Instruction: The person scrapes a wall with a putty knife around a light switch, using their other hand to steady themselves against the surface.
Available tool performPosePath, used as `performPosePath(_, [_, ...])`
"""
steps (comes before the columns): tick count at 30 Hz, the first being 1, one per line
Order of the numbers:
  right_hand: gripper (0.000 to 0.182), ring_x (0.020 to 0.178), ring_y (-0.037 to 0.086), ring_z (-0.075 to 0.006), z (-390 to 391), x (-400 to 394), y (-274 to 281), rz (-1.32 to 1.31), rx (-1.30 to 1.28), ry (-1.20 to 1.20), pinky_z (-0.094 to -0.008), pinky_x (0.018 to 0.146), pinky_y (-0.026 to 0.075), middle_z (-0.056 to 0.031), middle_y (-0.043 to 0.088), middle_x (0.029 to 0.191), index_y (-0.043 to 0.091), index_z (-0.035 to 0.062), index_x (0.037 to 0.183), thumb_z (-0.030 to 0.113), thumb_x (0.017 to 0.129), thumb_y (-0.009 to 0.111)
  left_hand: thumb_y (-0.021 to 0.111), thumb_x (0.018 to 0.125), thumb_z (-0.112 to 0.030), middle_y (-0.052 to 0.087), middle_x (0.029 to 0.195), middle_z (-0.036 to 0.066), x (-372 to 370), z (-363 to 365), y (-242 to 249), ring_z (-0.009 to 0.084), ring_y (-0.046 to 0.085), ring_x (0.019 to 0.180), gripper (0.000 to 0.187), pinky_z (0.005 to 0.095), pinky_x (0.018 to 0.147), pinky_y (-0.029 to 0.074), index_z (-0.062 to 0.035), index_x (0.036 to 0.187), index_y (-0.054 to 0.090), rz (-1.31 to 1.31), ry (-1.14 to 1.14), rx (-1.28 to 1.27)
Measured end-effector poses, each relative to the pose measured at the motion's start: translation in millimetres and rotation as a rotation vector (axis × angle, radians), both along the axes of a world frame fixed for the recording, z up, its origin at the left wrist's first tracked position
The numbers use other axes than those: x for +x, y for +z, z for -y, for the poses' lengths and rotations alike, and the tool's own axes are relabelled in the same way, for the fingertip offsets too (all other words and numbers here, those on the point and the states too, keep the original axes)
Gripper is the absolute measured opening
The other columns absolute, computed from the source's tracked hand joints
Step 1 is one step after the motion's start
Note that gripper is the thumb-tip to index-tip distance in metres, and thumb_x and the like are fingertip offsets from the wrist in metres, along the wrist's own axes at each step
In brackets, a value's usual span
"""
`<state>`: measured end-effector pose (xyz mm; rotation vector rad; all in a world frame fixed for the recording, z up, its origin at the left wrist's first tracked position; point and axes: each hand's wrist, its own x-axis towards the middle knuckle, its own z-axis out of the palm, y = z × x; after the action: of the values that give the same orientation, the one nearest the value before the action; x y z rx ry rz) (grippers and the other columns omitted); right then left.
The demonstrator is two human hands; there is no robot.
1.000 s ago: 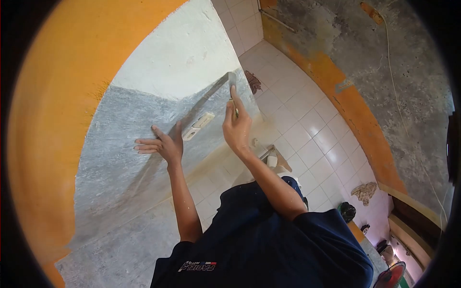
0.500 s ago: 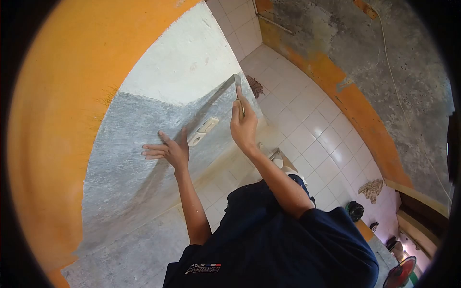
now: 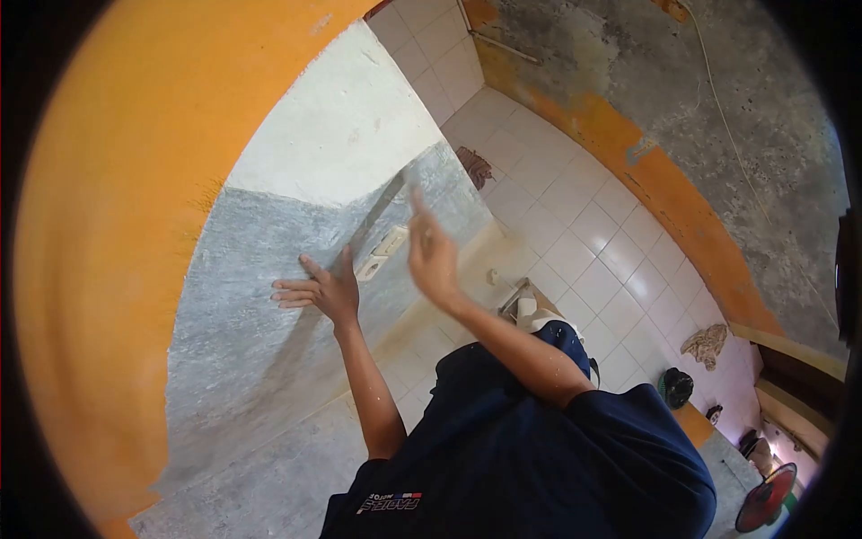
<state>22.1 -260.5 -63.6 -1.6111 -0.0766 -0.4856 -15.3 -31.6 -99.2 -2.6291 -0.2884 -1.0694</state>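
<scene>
Beyond the navy shirt (image 3: 539, 449), the left hand (image 3: 330, 289) spreads open against the gray wall (image 3: 242, 287) at nine o'clock, the right hand (image 3: 433, 256) near center grips a blurred scraper (image 3: 410, 180) toward twelve, and a brownish cloth (image 3: 474, 168) sits farther off at one.

Rough, matt grey wall (image 3: 242, 269); glossy tiles (image 3: 569, 247); socket (image 3: 373, 267) apparently plastic.

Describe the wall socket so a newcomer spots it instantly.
Start at the grey wall patch. Between the left hand and right hand sits a pale two-part fixture. The socket is the part nearer the left hand, with a round face.
</scene>
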Motion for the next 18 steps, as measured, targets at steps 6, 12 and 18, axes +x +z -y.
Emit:
performPosePath(6, [0.046,0.091,0.062,-0.0133,10.6,-0.3,17.4,-0.214,0.158,0.040,-0.0294,0.084,0.050,-0.0198,0.072,0.117,0.050,0.0089,0.151,0.008,0.105,0.051,0.070,0.084,-0.069,-0.037,0.149,0.045,0.6,-1.7,-4.4,0.0623,-0.043,0.133,0.124,0.0820,0.094,-0.023,-0.0179,0.165,-0.010,0.011,-0.010,-0.016])
performPosePath(12, [0.047,0.108,0.067,-0.0176,30.7,16.8,24.1,-0.389,0.225,0.103,-0.0313,0.089,0.050,-0.0232,0.068,0.128,0.049,0.0092,0.151,0.005,0.105,0.049,0.068,0.086,-0.069,-0.036,0.149,0.046,2.9,-1.0,-0.5,0.0624,-0.044,0.132,0.123,0.0811,0.094,-0.024,-0.0166,0.164,-0.011,-0.010,0.006,-0.041])
performPosePath(18, [0.049,0.111,0.066,-0.0194,34.9,17.9,25.6,-0.493,0.130,0.170,-0.0338,0.098,0.049,-0.0270,0.067,0.127,0.042,0.0087,0.155,0.008,0.107,0.046,0.066,0.086,-0.070,-0.037,0.149,0.046,1.6,-0.5,-1.1,0.0620,-0.043,0.133,0.123,0.0814,0.094,-0.024,-0.0173,0.164,-0.013,-0.003,0.010,-0.046])
